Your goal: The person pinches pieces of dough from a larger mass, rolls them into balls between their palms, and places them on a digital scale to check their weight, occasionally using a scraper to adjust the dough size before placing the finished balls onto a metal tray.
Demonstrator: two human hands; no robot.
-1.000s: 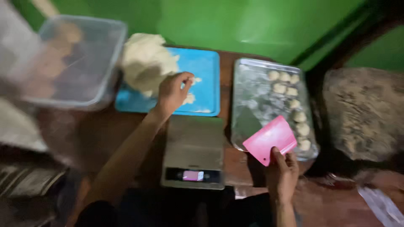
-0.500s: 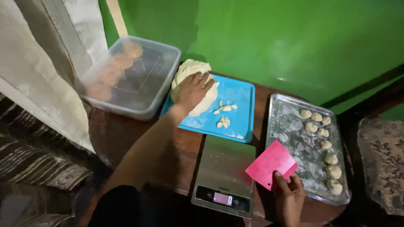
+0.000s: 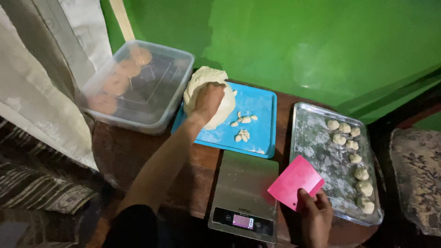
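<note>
Head view — left hand (image 3: 207, 100) clutches dough (image 3: 204, 82); right hand (image 3: 314, 216) pinches pink scraper (image 3: 295, 183).

Pink scraper (image 3: 296, 182), blue tray (image 3: 262, 108)

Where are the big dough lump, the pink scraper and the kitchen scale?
big dough lump (image 3: 200, 85), head view, bare upper left surface.
pink scraper (image 3: 295, 182), head view, middle of the flat blade.
kitchen scale (image 3: 245, 184), head view, centre of the steel platform.
</note>
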